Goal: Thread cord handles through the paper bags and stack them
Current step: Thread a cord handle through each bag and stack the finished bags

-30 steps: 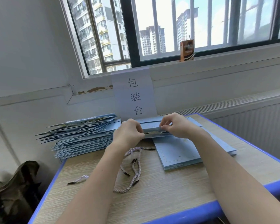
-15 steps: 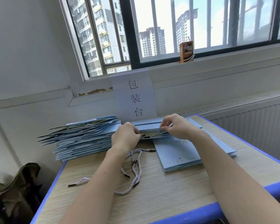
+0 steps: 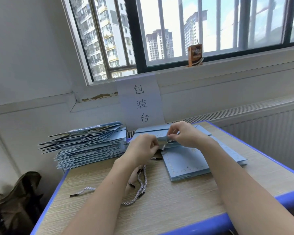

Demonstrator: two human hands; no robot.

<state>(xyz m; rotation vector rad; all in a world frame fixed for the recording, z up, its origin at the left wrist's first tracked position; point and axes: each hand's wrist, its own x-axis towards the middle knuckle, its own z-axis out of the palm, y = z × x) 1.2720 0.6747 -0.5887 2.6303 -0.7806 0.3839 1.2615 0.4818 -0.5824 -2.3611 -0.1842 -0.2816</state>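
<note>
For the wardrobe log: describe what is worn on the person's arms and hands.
Nothing is worn: the left hand and right hand are bare, without gloves, and no rings, watch or bracelet can be seen. Both forearms are uncovered as far as the frame shows; no sleeves are visible.

My view: a wooden table with blue edging.
Finished bags piled far left, flat bags right, loose cords between, near me.

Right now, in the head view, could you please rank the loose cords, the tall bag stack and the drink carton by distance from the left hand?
1. Loose cords, on the table just below the left hand.
2. Tall bag stack, to its left.
3. Drink carton, far off on the windowsill.
</note>
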